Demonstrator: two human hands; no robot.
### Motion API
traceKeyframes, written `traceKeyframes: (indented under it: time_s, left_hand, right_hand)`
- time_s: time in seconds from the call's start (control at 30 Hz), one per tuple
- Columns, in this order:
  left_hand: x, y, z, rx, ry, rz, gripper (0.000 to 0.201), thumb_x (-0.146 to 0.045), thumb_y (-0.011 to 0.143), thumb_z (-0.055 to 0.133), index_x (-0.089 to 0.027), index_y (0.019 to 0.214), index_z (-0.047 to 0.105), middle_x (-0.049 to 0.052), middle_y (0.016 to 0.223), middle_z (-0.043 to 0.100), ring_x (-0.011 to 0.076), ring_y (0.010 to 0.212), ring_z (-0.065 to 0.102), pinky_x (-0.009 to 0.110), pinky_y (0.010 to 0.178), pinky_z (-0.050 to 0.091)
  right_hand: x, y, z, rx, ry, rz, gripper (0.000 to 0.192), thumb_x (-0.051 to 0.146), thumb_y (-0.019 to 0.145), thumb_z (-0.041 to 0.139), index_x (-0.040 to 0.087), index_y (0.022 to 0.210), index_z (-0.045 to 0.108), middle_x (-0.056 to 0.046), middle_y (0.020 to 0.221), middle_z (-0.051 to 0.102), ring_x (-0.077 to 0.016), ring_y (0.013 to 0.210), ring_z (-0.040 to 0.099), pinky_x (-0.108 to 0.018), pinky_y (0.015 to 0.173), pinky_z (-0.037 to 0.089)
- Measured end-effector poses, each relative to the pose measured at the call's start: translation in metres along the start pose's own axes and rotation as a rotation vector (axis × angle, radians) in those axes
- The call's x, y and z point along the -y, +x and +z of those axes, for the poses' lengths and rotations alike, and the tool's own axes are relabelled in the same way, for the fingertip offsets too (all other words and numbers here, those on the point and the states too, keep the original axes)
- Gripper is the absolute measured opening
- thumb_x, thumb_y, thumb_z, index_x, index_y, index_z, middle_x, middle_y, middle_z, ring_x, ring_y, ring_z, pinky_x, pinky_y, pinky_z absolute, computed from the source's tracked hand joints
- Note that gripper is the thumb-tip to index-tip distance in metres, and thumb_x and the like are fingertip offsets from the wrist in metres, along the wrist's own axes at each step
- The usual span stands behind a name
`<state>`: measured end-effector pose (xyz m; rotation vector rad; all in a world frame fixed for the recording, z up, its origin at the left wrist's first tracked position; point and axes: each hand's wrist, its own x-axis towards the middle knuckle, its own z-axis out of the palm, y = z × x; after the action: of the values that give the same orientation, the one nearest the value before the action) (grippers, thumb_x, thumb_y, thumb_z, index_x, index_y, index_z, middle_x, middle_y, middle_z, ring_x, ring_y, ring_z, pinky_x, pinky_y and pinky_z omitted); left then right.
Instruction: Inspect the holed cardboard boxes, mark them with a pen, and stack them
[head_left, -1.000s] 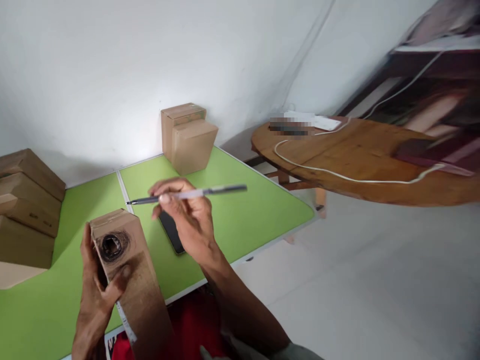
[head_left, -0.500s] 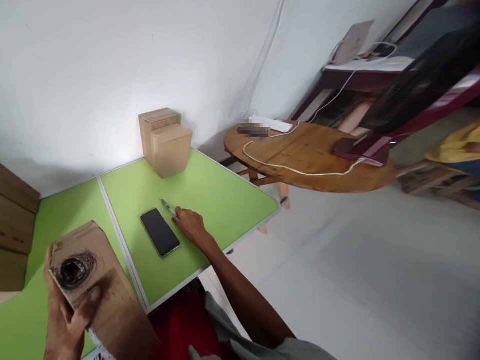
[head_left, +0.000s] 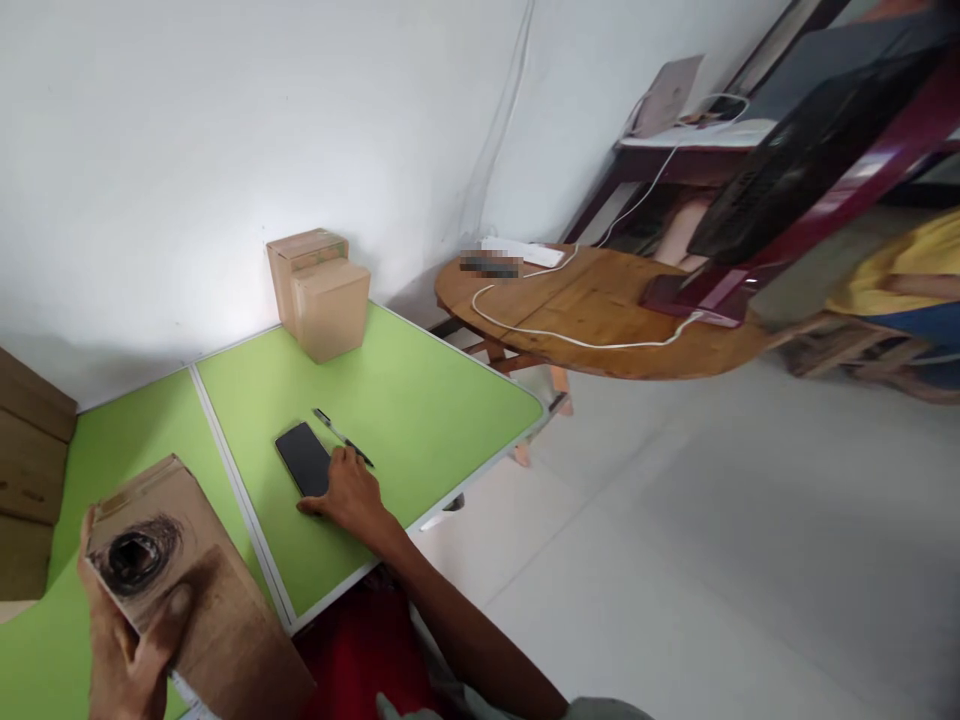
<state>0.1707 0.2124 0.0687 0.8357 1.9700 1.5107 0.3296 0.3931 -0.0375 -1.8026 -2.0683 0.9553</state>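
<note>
My left hand is closed round a cardboard box at the lower left. The box's near-upper end has a hole ringed with dark scribbles, and the thumb lies across one face. My right hand grips the lower end of a black smartphone lying on the green table, thumb at one edge and fingers at the other. A pen lies just beyond the phone, close to my right fingers, and nothing holds it.
Two small cardboard boxes stand by the wall, and stacked boxes at the far left. A wooden oval table carries a white cable and a monitor on a purple stand. A person in yellow is at the right.
My right hand has let go of the pen, which now lies on the table, and has moved down and left onto the smartphone. My left hand still holds the box. The view has shifted slightly.
</note>
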Motion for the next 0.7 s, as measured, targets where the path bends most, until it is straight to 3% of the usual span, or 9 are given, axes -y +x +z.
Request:
traceKeyframes:
  time_s: [0.07, 0.2, 0.3, 0.4, 0.5, 0.6, 0.7]
  left_hand:
    - [0.004, 0.002, -0.002, 0.007, 0.005, 0.028, 0.118, -0.068, 0.089, 0.083, -0.044, 0.185, 0.017, 0.004, 0.185, 0.043, 0.0442, 0.174, 0.035, 0.065, 0.146, 0.018]
    - [0.01, 0.003, -0.003, -0.008, -0.034, 0.015, 0.121, -0.074, 0.085, 0.085, -0.046, 0.184, 0.021, 0.001, 0.188, 0.039, 0.0437, 0.176, 0.032, 0.062, 0.147, 0.018]
    - [0.015, 0.004, -0.004, -0.023, -0.052, 0.063, 0.122, -0.074, 0.085, 0.085, -0.041, 0.185, 0.024, 0.003, 0.19, 0.036, 0.0435, 0.178, 0.027, 0.059, 0.147, 0.02]
    - [0.02, 0.005, -0.003, -0.035, -0.062, 0.114, 0.119, -0.072, 0.086, 0.084, -0.038, 0.185, 0.026, 0.003, 0.191, 0.035, 0.0408, 0.178, 0.028, 0.056, 0.147, 0.019]
    - [0.02, 0.006, -0.001, -0.029, -0.07, 0.136, 0.119, -0.071, 0.086, 0.085, -0.037, 0.185, 0.027, 0.004, 0.191, 0.034, 0.0395, 0.178, 0.028, 0.053, 0.146, 0.022]
    - [0.018, 0.006, 0.001, -0.02, -0.06, 0.142, 0.118, -0.072, 0.087, 0.083, -0.037, 0.184, 0.027, 0.006, 0.191, 0.035, 0.0406, 0.178, 0.027, 0.054, 0.145, 0.025]
    - [0.024, 0.009, -0.002, -0.02, -0.048, 0.153, 0.117, -0.072, 0.086, 0.083, -0.039, 0.184, 0.028, 0.008, 0.184, 0.047, 0.0465, 0.175, 0.033, 0.062, 0.143, 0.031]
  right_hand:
    - [-0.004, 0.002, 0.002, 0.013, 0.089, 0.018, 0.069, 0.034, 0.079, 0.1, 0.009, 0.134, 0.067, -0.03, 0.142, 0.074, -0.0441, 0.132, 0.073, -0.051, 0.108, 0.057]
    - [-0.019, -0.01, 0.002, 0.083, 0.302, -0.019, 0.031, 0.024, 0.086, 0.086, 0.016, 0.112, 0.071, -0.02, 0.119, 0.083, -0.0374, 0.116, 0.08, -0.047, 0.101, 0.061]
    - [-0.033, -0.03, -0.001, 0.193, 0.556, -0.073, 0.034, 0.035, 0.091, 0.082, 0.017, 0.118, 0.069, -0.013, 0.112, 0.084, -0.0314, 0.103, 0.083, -0.044, 0.089, 0.067]
    - [-0.036, -0.052, -0.014, 0.364, 1.135, -0.065, 0.056, 0.053, 0.086, 0.092, 0.019, 0.123, 0.068, -0.011, 0.114, 0.083, -0.0279, 0.095, 0.085, -0.043, 0.084, 0.07]
    - [-0.015, -0.073, -0.036, 0.516, 1.522, -0.11, 0.061, 0.049, 0.079, 0.105, 0.022, 0.122, 0.07, -0.01, 0.119, 0.085, -0.0259, 0.096, 0.086, -0.044, 0.089, 0.07]
    - [0.021, -0.092, -0.054, 0.665, 1.617, -0.263, 0.055, 0.042, 0.084, 0.105, 0.025, 0.123, 0.07, -0.006, 0.108, 0.086, -0.0253, 0.092, 0.086, -0.044, 0.086, 0.071]
    - [0.051, -0.111, -0.054, 0.791, 1.653, -0.364, 0.058, 0.047, 0.08, 0.106, 0.025, 0.122, 0.072, -0.003, 0.099, 0.084, -0.0247, 0.087, 0.084, -0.04, 0.078, 0.069]
